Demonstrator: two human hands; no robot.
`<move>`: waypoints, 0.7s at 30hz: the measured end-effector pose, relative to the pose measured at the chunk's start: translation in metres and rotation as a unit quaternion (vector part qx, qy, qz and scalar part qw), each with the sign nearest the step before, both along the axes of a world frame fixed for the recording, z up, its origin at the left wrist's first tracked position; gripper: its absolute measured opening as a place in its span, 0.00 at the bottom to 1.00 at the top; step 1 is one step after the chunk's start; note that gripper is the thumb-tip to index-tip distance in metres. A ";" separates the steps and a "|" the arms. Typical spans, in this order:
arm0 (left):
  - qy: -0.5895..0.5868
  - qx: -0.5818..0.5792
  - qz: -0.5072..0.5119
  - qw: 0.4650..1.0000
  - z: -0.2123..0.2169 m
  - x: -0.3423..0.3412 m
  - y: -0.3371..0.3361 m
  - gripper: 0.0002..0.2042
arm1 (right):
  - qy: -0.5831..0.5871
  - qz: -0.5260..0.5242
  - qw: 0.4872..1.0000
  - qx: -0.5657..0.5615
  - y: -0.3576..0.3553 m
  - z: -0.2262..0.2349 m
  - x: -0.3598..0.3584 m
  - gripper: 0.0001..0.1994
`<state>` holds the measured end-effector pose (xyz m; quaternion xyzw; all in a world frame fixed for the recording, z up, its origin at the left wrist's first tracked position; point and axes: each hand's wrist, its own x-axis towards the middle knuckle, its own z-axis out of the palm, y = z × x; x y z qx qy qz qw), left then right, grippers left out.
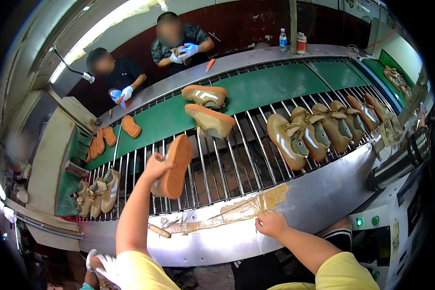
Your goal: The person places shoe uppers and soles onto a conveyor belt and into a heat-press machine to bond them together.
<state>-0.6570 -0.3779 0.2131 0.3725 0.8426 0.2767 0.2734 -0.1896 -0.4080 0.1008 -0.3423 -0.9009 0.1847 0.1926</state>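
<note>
My left hand [158,166] grips a sneaker [178,169] by its side, its orange-brown sole turned toward me above the metal rods. My right hand [271,223] is curled closed over the metal ledge [217,246], beside a strip of brown tape [246,205]; whatever its fingers may hold is hidden. Beyond the held shoe, a tan sneaker [210,121] lies tipped with its sole up, and another sneaker [204,95] rests on its side behind it. A small wooden-looking stick [159,231] lies on the ledge below my left arm.
Several tan sneakers [287,140] line the rods at right; more shoes [110,191] stand at left. Loose soles [131,126] lie on the green belt [256,87]. Two gloved people work across the line. A metal cylinder [398,159] juts in at right; a gloved hand [104,266] shows lower left.
</note>
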 end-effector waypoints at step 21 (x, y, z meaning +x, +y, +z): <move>0.028 0.128 -0.436 0.890 0.143 0.481 -0.110 0.19 | 0.658 0.006 0.410 -0.631 -0.079 0.097 0.147 0.25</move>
